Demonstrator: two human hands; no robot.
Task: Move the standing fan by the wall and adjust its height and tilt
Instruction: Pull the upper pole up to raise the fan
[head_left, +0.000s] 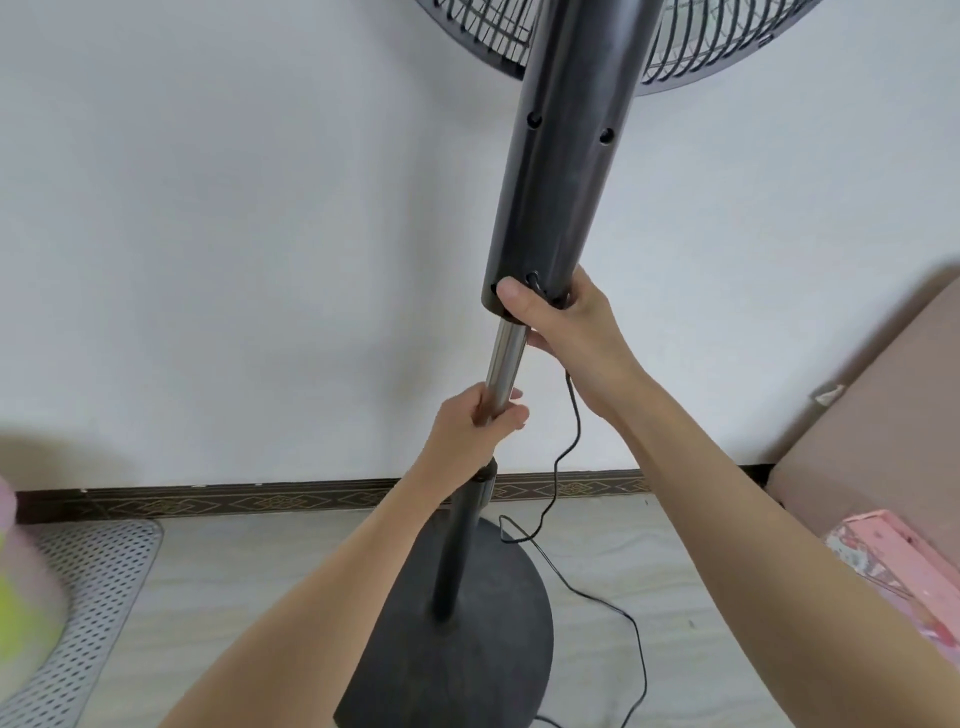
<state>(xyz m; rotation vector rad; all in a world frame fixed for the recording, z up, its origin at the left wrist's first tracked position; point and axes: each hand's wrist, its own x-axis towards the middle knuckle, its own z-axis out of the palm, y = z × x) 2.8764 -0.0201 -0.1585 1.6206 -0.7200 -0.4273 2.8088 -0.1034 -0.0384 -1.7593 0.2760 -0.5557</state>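
Observation:
A black standing fan stands close to the white wall (234, 234). Its wide black column housing (566, 156) runs up to the grille (691, 47) at the top edge. Below the housing a bare silver inner pole (506, 358) shows, then a black lower tube (457, 551) going into the round dark base (483, 649) on the floor. My left hand (475, 428) is wrapped around the silver pole just above the black collar. My right hand (561, 322) grips the bottom rim of the housing, thumb on its front.
The fan's black cord (566, 467) hangs from the housing and loops over the floor to the right. A perforated white mat (98, 587) and a blurred pink-green object (21, 597) lie left. A brown padded furniture piece (883, 415) and a pink box (898, 566) sit right.

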